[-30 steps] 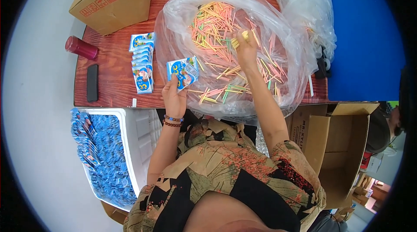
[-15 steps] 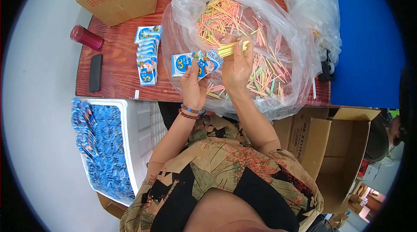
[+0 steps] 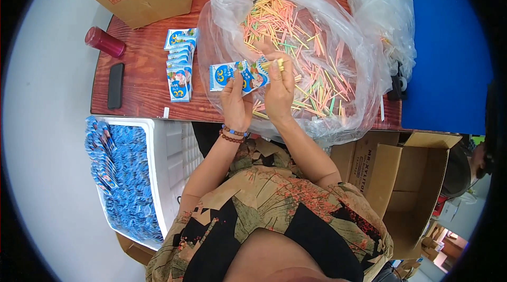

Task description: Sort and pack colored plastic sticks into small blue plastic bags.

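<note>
Head view: gripping blue-and-white packets (image 3: pixel 221 75) in left hand (image 3: pixel 236 105); pinching yellow sticks (image 3: pixel 280 64) in right hand (image 3: pixel 279 94) at packets' right end; cannot tell whether inserted. Held above left part of clear bag (image 3: pixel 224 10) on red table (image 3: pixel 143 86).

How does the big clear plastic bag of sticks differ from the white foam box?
The clear plastic bag is crumpled and see-through; the white foam box is stiff and opaque. The bag holds pink, yellow and green sticks, the box blue packets. The bag lies on the red wooden table; the box stands off its near edge. Both are open and hold many small items.
</note>
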Motion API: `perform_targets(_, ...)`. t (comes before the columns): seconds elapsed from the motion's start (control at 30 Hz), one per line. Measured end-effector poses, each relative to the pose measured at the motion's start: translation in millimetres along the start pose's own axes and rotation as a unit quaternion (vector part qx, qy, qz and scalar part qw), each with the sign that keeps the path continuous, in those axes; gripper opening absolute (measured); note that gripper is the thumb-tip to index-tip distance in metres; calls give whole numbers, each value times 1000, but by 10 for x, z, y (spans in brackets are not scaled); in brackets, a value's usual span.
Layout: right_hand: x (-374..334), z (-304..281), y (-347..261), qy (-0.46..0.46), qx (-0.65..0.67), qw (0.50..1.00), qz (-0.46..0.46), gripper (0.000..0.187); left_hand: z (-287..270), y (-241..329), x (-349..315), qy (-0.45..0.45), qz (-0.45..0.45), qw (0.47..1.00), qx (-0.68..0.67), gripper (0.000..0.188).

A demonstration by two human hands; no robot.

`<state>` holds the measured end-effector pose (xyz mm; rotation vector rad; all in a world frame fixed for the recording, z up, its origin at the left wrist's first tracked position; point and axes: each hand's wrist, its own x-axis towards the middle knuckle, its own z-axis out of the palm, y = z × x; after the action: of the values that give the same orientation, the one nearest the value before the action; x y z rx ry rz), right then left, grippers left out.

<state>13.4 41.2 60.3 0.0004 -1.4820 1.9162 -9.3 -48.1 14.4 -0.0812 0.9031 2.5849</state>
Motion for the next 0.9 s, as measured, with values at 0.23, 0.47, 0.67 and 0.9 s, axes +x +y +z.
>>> perform_targets(0.23,15,-121,-50,-68,-40,996,29,39,3,61,35,-9,-10,998,-69,24)
perform_targets(0.47,8,-62,-96,-122,-193,968,101,24,-52,63,53,-30,-9,994,-103,24)
perform_targets(0.67,132,-331,85,-171,-351,921,-12,24,-224,148,65,4,95,995,22,26)
perform_targets(0.9,164,-290,281,-207,-340,917,40,20,-380,320,90,-12,160,945,286,42)
